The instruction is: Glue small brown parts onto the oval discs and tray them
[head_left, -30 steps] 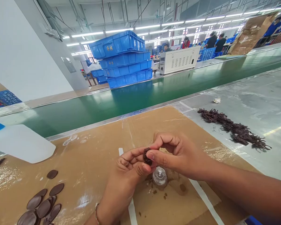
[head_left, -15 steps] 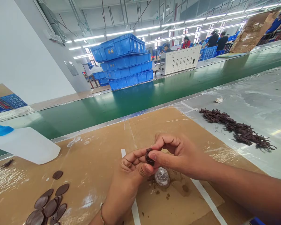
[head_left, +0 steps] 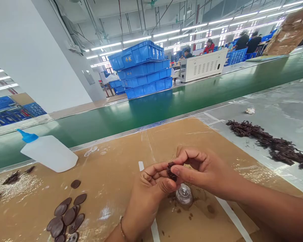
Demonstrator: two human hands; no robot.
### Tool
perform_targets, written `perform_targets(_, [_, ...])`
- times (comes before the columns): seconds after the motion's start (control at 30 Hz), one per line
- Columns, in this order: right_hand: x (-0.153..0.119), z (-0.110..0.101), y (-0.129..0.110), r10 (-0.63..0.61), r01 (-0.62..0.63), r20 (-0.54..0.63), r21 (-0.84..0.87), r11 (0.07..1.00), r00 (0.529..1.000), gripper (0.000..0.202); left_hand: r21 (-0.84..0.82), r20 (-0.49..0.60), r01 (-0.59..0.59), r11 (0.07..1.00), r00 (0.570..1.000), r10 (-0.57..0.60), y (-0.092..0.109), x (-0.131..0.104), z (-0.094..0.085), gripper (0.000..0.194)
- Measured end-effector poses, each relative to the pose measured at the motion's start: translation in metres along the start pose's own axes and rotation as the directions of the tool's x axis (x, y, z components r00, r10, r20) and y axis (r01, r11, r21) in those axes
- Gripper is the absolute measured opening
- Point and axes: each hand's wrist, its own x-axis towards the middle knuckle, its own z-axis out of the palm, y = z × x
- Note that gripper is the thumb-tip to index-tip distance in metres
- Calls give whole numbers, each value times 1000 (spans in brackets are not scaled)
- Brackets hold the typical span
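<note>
A small dark brown piece [head_left: 171, 171] is pinched between both hands near the middle of the view. My left hand [head_left: 153, 188] holds it from the left with thumb and fingers. From the right, the thumb and index finger of my right hand [head_left: 198, 168] press on it. Just below the hands, a small clear round dish [head_left: 184, 195] stands on the brown board [head_left: 116, 195], with dark spots around it. Several flat brown ovals [head_left: 69, 216] lie in a loose pile at the lower left.
A white bottle with a blue nozzle [head_left: 52, 153] lies at the left. Dark twisted strands [head_left: 270, 141] are heaped at the right. Behind the board runs a green belt [head_left: 146, 111], with stacked blue crates [head_left: 147, 72] and a beige machine [head_left: 203, 66] beyond. People are in the background.
The whole view has shifted, so the hands, bottle, ovals and crates appear further right. Both hands still hold the brown piece, which looks slightly turned.
</note>
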Motion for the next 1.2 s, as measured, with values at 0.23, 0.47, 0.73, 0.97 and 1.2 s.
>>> perform_targets(0.23, [0, 1, 1, -17, 17, -8, -24, 1000, 1000, 17, -19, 4, -10, 1000, 1000, 10, -1, 1, -2, 32])
perform_targets(0.47, [0, 0, 0, -16, 16, -2, 7, 1000, 1000, 18, 30, 2, -4, 1000, 1000, 4, -2, 0, -4, 35])
perform_targets(0.73, [-1, 0, -2, 16, -16, -1, 30, 999, 1000, 21, 11, -60, 8, 1000, 998, -7, -1, -1, 0, 34])
perform_targets(0.97, [-2, 0, -1, 34, -34, -1, 49, 998, 999, 21, 65, 15, 1, 998, 1000, -2, -2, 1, -7, 33])
perform_targets(1.2, [0, 0, -1, 49, -49, 2, 58, 997, 999, 21, 63, -19, 9, 998, 1000, -8, -2, 0, -4, 37])
